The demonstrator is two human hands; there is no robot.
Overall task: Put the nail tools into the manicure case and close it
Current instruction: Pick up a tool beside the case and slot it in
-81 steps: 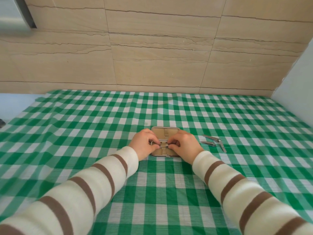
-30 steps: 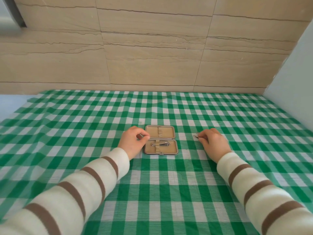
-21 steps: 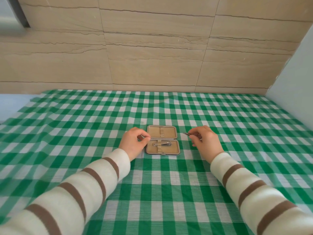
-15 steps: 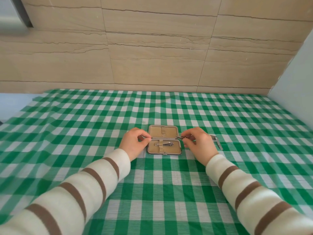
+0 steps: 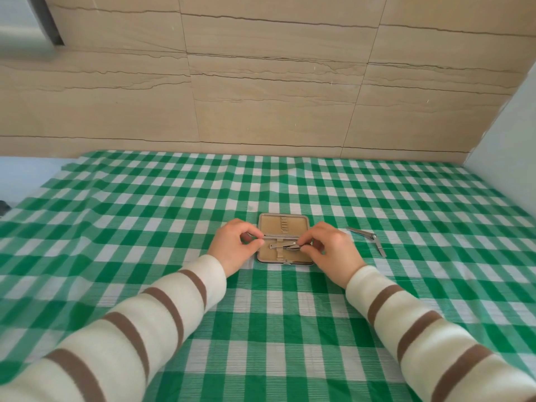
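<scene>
Striped sleeves lead to both hands over the open manicure case [image 5: 285,254]: left hand [image 5: 235,247] and right hand [image 5: 330,247] pinch 1 slim tool [image 5: 278,236] across it. A clipper [image 5: 285,246] sits strapped inside; another clipper [image 5: 367,238] waits on the checked cloth [image 5: 261,329]. Closing remains.

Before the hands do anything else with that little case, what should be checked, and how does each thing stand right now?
1. Case open and lying flat on the cloth: ok.
2. Thin tool held at both ends, by the left hand and the right hand, across the middle of the case: ok.
3. Thin tool tucked under its strap: cannot tell, too small to see.
4. Clipper lying in the near half of the case: ok.
5. All tools inside: not ok, a folding clipper lies on the tablecloth to the right.
6. Ready to close: not ok.
</scene>
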